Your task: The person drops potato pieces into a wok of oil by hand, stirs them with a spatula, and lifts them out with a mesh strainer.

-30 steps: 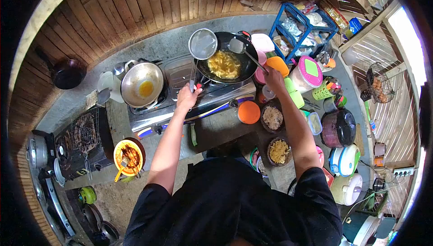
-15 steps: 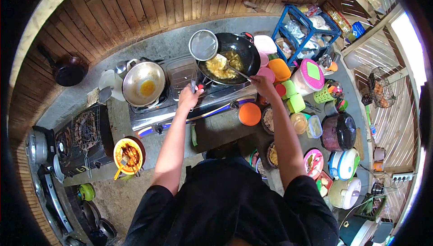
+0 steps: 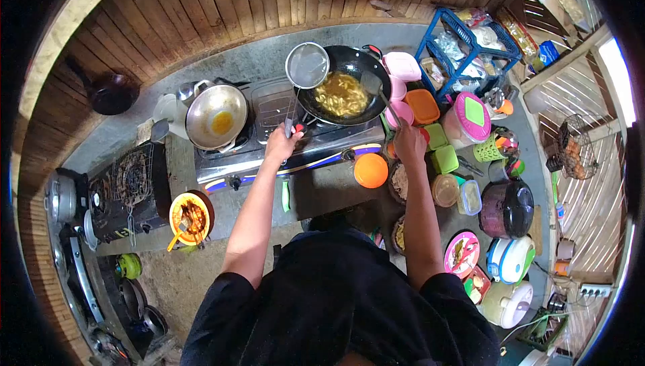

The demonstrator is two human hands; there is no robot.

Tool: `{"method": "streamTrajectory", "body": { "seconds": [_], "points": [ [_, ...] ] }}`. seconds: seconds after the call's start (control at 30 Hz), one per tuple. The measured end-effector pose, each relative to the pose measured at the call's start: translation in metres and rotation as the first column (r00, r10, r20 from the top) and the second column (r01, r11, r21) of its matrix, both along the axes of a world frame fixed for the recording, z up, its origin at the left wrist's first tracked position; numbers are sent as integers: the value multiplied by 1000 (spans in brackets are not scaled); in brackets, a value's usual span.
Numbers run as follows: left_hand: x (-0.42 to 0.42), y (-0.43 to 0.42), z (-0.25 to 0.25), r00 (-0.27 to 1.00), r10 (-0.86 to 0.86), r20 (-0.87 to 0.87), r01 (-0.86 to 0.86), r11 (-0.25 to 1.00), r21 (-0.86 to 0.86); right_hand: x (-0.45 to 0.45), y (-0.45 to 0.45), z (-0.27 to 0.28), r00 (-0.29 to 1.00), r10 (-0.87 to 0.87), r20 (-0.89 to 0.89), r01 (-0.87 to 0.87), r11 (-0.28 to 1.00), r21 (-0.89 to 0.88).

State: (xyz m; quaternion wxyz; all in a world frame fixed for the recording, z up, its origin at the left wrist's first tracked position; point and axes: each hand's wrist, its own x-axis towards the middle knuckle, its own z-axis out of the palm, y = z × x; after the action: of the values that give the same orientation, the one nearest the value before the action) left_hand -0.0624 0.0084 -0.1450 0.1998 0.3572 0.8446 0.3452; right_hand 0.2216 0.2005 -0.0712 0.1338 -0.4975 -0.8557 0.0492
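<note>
My left hand [image 3: 281, 144] is closed on the handle of a round mesh strainer [image 3: 307, 66], which hangs over the left rim of a black wok [image 3: 369, 64]. Pale pieces of food [image 3: 341, 95] lie in bubbling oil in the wok. My right hand [image 3: 408, 142] grips the handle of a metal spatula [image 3: 371, 83], its blade at the wok's right side, apart from the main heap of food. On the left burner of the stove [image 3: 275, 112] stands a lighter metal pan [image 3: 216, 117] with a little yellow oil.
An orange bowl of red sauce [image 3: 191, 217] and a charcoal grill [image 3: 127, 188] are at the left. An orange lid [image 3: 371, 170] lies before the stove. Lidded containers, a pink-lidded tub [image 3: 463, 119], a dark pot [image 3: 504, 209] and a blue rack [image 3: 463, 47] crowd the right.
The spatula first swept left through the food, then came back to the wok's right side. My left hand and the strainer have stayed nearly still. The view has shifted slightly.
</note>
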Motion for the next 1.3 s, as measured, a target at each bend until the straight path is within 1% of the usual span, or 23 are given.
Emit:
{"method": "streamTrajectory", "body": {
  "seconds": [0.1, 0.13, 0.17, 0.2, 0.23, 0.3, 0.37, 0.43, 0.5, 0.57, 0.6, 0.63, 0.7, 0.77, 0.9, 0.97, 1.0, 1.03, 1.1, 1.17, 1.2, 1.23, 1.3],
  "points": [
    [4, 1, 6, 1000, 23, -21, -23, 1000, -7, 6, 4, -1, 995, 98, -12, -98, 995, 2],
    [7, 1, 9, 999, 36, -22, -36, 999, -7, 4, 3, 7, 992, 127, -18, -128, 985, -114],
    [9, -1, 12, 998, 49, 30, -48, 999, -11, 3, 2, 10, 988, 154, -25, -155, 960, -231],
    [11, -1, 14, 995, 60, 81, -59, 998, -14, 2, 3, 9, 983, 172, -62, -182, 945, -272],
    [8, 0, 7, 994, 71, 81, -70, 997, -10, 2, 2, 7, 981, 183, -62, -193, 944, -269],
    [6, -1, -1, 994, 37, -101, -35, 999, 19, 6, 0, 1, 947, 268, -178, -293, 947, -133],
    [8, -1, 2, 995, 48, -87, -47, 999, 14, 13, 0, 1, 931, 289, -223, -324, 936, -137],
    [12, 0, 11, 993, 107, 55, -103, 993, -66, 23, -3, 16, 926, 286, -246, -319, 942, -103],
    [18, -1, 24, 993, 108, 51, -106, 993, -47, 38, -1, 24, 868, 359, -341, -394, 919, -35],
    [22, -3, 27, 994, 100, 51, -99, 995, -32, 57, -3, 36, 854, 383, -352, -411, 912, -6],
    [21, -2, 27, 994, 95, 50, -92, 994, -61, 66, -3, 39, 853, 381, -356, -410, 912, -6],
    [19, -1, 26, 995, 89, 50, -84, 993, -86, 76, -1, 41, 869, 388, -308, -406, 914, 6],
    [15, 1, 25, 994, 98, 53, -94, 993, -76, 86, 3, 48, 880, 398, -259, -405, 914, 28],
    [14, 0, 22, 993, 87, 77, -82, 995, -64, 90, 1, 53, 919, 377, -114, -381, 925, -11],
    [11, -1, 19, 994, 71, 81, -68, 997, -46, 74, -9, 51, 922, 375, -99, -377, 926, -7],
    [12, -1, 14, 995, 64, 81, -61, 997, -40, 58, -16, 33, 916, 390, -96, -391, 920, 6],
    [11, 0, 11, 996, 70, 59, -67, 997, -42, 49, -20, 21, 888, 427, -170, -421, 904, 72],
    [12, 0, 14, 996, 76, 36, -75, 996, -44, 36, -26, 18, 891, 422, -168, -415, 907, 74],
    [12, -1, 13, 995, 72, 73, -68, 996, -50, 11, -39, 11, 907, 414, -80, -411, 910, 43],
    [7, 1, 6, 999, 44, 18, -44, 998, -39, -12, -46, 1, 922, 372, -111, -371, 928, 26],
    [8, 0, 19, 983, 63, 172, -49, 996, -80, -20, -47, -5, 931, 336, -141, -339, 941, 4],
    [7, 0, 16, 996, 33, 87, -27, 997, -67, -28, -39, -17, 935, 324, -142, -325, 946, 14],
    [6, -1, 13, 1000, 17, 26, -16, 998, -54, -35, -33, -28, 945, 244, -218, -242, 970, 34]
  ]
}}
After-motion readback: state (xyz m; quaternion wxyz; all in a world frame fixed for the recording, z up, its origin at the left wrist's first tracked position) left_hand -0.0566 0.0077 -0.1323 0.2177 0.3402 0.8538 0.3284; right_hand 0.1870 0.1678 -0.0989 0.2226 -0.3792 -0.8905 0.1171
